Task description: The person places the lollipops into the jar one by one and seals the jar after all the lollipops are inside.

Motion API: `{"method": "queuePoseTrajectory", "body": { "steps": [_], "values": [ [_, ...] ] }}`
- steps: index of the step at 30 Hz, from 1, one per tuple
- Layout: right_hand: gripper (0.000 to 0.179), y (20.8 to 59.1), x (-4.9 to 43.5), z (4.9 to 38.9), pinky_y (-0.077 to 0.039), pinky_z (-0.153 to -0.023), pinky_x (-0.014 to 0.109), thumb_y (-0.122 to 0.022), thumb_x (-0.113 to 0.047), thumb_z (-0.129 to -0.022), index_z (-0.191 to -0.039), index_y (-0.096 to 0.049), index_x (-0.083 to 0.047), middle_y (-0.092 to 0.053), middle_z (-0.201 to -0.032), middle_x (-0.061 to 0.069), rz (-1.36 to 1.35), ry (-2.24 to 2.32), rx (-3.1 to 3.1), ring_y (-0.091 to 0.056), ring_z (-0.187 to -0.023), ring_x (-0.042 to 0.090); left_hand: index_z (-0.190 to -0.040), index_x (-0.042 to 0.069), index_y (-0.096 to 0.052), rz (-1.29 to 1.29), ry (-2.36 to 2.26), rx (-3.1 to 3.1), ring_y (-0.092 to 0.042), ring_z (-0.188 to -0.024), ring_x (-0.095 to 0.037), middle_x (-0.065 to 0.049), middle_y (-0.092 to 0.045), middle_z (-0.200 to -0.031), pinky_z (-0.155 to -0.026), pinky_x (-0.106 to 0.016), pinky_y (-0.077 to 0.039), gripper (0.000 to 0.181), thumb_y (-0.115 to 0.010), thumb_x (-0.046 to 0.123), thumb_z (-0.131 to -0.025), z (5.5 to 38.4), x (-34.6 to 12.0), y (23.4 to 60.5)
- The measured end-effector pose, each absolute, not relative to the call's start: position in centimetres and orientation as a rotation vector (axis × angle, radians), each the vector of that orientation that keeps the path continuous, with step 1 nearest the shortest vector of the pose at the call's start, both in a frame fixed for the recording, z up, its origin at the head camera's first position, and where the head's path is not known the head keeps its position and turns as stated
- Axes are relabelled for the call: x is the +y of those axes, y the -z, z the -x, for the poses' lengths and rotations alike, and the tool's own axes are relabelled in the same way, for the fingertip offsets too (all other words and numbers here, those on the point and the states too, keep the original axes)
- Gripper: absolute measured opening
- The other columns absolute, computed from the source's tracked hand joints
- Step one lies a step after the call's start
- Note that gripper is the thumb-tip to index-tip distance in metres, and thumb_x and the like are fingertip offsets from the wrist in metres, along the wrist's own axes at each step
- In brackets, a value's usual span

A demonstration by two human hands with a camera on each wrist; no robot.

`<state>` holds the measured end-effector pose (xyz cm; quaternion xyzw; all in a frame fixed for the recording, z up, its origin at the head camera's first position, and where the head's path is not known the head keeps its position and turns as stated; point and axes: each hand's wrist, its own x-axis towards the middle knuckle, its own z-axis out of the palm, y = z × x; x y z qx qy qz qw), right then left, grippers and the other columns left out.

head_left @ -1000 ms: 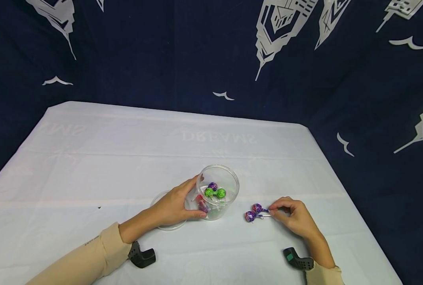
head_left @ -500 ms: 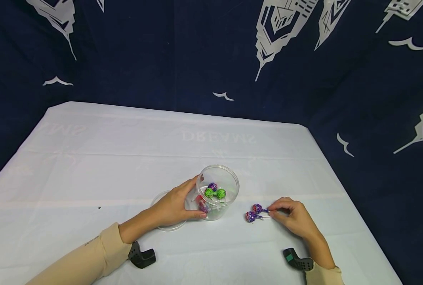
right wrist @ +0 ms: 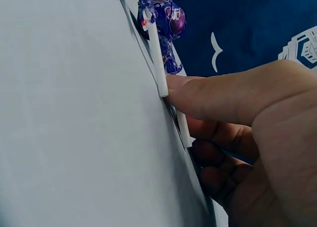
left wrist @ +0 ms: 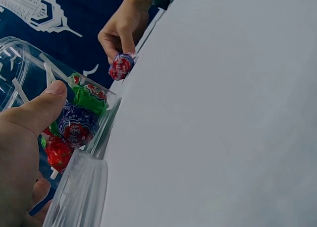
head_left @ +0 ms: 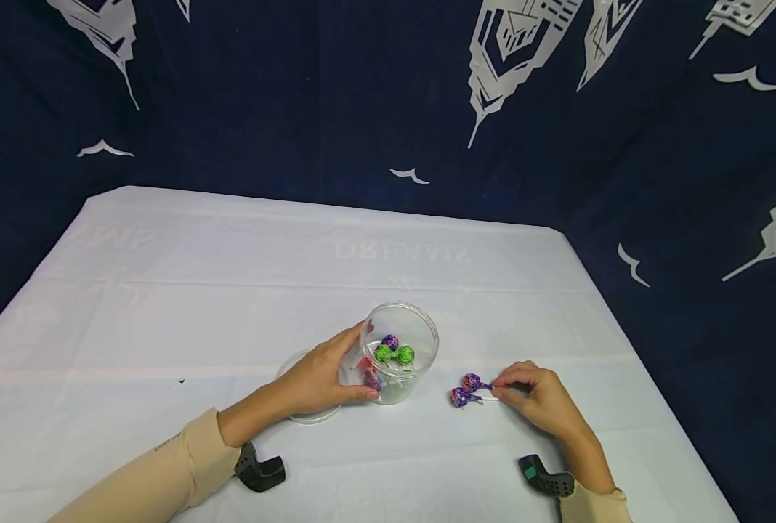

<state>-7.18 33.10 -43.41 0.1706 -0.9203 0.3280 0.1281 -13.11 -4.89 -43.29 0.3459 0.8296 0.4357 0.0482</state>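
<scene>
In the head view my left hand (head_left: 319, 378) grips the side of a clear plastic jar (head_left: 419, 367), thumb at the front and fingers behind. Green lollipops (head_left: 405, 354) and a purple one (head_left: 390, 342) lie inside; a red-wrapped lollipop (left wrist: 58, 151) also shows through the wall in the left wrist view. To the right, two purple lollipops (head_left: 460, 397) lie side by side on the cloth. My right hand (head_left: 537, 396) pinches the stick of the farther lollipop (head_left: 471, 382) between thumb and forefinger. The nearer one's white stick (right wrist: 157, 61) reaches the thumb tip.
A clear round lid (head_left: 316, 418) lies on the white tablecloth (head_left: 231, 319), partly hidden under my left hand. A dark blue curtain (head_left: 264, 94) with white prints hangs behind the table. Black devices (head_left: 260, 471) sit at both wrists. A tiny dark speck (head_left: 182, 380) marks the cloth at left.
</scene>
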Motion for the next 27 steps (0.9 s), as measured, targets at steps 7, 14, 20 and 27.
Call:
{"method": "queuePoseTrajectory", "body": {
  "steps": [7,14,20,27],
  "values": [
    [0.030,43.32,33.05,7.11,-0.044,-0.074,0.012,-0.080,0.013,-0.069,-0.077,-0.074,-0.015,-0.068,-0.082,-0.009,-0.479,-0.937,-2.703,-0.060,-0.079,0.007,-0.156,0.008,-0.027,-1.064,-1.344,2.524,-0.039,-0.139,-0.032,-0.013,-0.041,-0.153,-0.110,-0.052,-0.036,0.104,-0.086,0.040,-0.076,13.15,-4.88,43.38],
    [0.028,43.12,32.89,6.92,-0.044,-0.069,0.017,-0.079,0.010,-0.073,-0.077,-0.072,-0.016,-0.067,-0.080,-0.008,-0.420,-0.944,-2.756,-0.057,-0.077,0.007,-0.156,0.008,-0.027,-1.069,-1.340,2.532,-0.040,-0.138,-0.033,-0.013,-0.041,-0.152,-0.109,-0.053,-0.037,0.104,-0.085,0.040,-0.076,13.17,-4.92,43.43],
    [0.027,43.10,32.91,6.89,-0.043,-0.070,0.017,-0.078,0.010,-0.074,-0.077,-0.071,-0.016,-0.066,-0.081,-0.007,-0.401,-0.948,-2.759,-0.056,-0.078,0.006,-0.156,0.008,-0.027,-1.072,-1.348,2.520,-0.039,-0.139,-0.033,-0.013,-0.041,-0.153,-0.109,-0.053,-0.036,0.104,-0.086,0.040,-0.077,13.19,-4.93,43.38],
    [0.023,43.18,33.06,6.83,-0.042,-0.066,0.018,-0.077,0.008,-0.076,-0.077,-0.071,-0.015,-0.067,-0.080,0.000,-0.392,-0.978,-2.757,-0.055,-0.076,0.006,-0.156,0.008,-0.026,-1.072,-1.346,2.517,-0.039,-0.139,-0.033,-0.013,-0.040,-0.153,-0.110,-0.053,-0.036,0.104,-0.085,0.040,-0.077,13.18,-4.94,43.36]
  ]
}}
